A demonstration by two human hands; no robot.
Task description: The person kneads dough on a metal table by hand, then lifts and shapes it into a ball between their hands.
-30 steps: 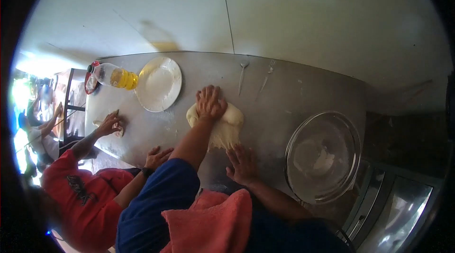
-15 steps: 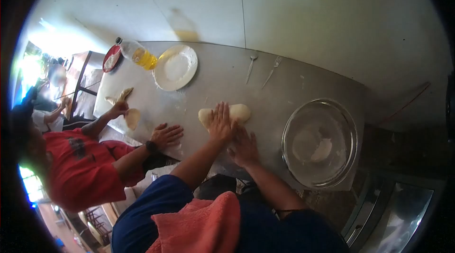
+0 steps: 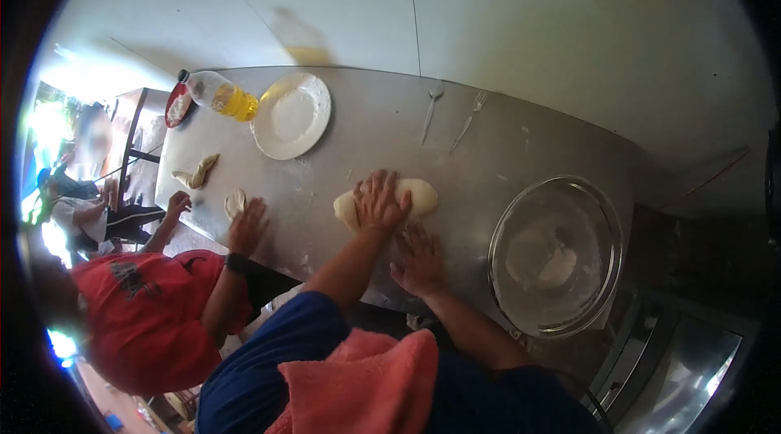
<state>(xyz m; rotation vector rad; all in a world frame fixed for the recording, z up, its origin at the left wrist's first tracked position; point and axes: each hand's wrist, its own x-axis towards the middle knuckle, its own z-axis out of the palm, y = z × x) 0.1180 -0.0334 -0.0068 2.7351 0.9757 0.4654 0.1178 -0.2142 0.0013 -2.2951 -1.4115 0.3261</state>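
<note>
A smooth, pale log of dough [image 3: 420, 196] lies crosswise on the metal table [image 3: 358, 125]. My left hand [image 3: 381, 203] rests palm down on its left part, fingers spread. Just below the dough, my right hand [image 3: 421, 261] is flat on the tabletop with its fingers apart, holding nothing. To the right sits a large clear glass bowl [image 3: 521, 304] with white residue inside. A spoon [image 3: 429, 113] and a fork [image 3: 469, 120] lie beyond the dough.
A white plate [image 3: 260, 121], an oil bottle [image 3: 224, 98] and a red dish [image 3: 171, 118] stand at the far left. A co-worker in red [image 3: 154, 312] has a hand beside a small dough piece [image 3: 234, 205]; a twisted piece [image 3: 197, 174] lies farther left.
The dough, earlier stretched toward my right hand, is now a compact log. My right hand has moved slightly away from my left. The co-worker has set down a dough piece.
</note>
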